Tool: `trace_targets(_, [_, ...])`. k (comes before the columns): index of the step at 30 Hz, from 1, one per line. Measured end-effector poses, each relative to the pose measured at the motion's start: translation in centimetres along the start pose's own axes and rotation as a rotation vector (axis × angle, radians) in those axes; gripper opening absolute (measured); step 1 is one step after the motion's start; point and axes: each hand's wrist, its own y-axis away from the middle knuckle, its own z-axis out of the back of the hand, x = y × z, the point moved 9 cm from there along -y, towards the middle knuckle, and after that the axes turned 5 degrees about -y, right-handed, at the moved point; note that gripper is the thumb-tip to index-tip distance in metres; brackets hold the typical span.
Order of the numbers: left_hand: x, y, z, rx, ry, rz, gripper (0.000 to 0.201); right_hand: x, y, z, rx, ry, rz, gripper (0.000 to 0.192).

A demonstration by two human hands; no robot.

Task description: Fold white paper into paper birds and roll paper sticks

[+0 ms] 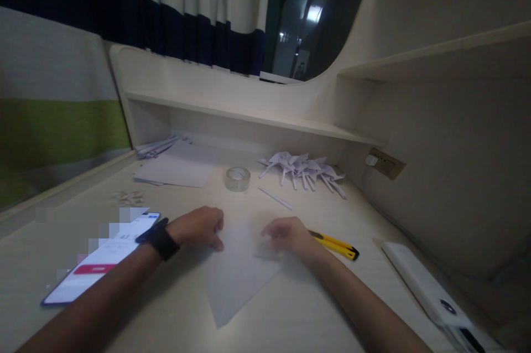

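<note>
**A:** Where is the paper against the fingers?

**B:** The folded paper (pixel 238 275) lies flat on the desk (pixel 290 320), a triangle with its tip pointing toward the person. Its upper edge runs under both hands. The left hand (pixel 201 227) sits on the upper left corner, fingers curled together and pressing down on the sheet. The right hand (pixel 288 235) rests on the upper right corner, fingers bunched and pinching the paper's edge.

**A:** Are the 2 hands touching?

**B:** No, they are apart, with bare paper between them.

**A:** What else is close by?

**B:** A yellow utility knife (pixel 336 245) lies just beside the right wrist. A phone (pixel 103 261) with a lit screen lies by the left forearm, near the black wristband (pixel 160 239). Farther back stand a roll of clear tape (pixel 238 178), a cluster of folded paper shapes (pixel 305 170) and a stack of sheets (pixel 178 167). A white device (pixel 431 292) lies at the right.
</note>
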Motion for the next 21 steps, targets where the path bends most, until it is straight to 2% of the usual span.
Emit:
trace_targets(4, [0.2, -0.1, -0.3, 0.012, -0.117, -0.011, 0.028, -0.9, -0.1, -0.2, 0.020, -0.005, -0.035, 0.038])
trace_targets(9, [-1.9, -0.4, -0.2, -0.089, -0.059, -0.126, 0.050, -0.9, -0.1, 0.1, 0.008, 0.055, -0.014, 0.040])
trace_targets(12, [-2.7, -0.6, -0.7, -0.109, -0.029, -0.133, 0.052, -0.5, 0.0, 0.2, 0.011, 0.093, -0.003, 0.037])
trace_targets(21, [-1.1, -1.3, -1.6, -0.084, -0.012, -0.038, 0.063, -0.2, 0.0, 0.1, 0.042, 0.106, 0.040, 0.035])
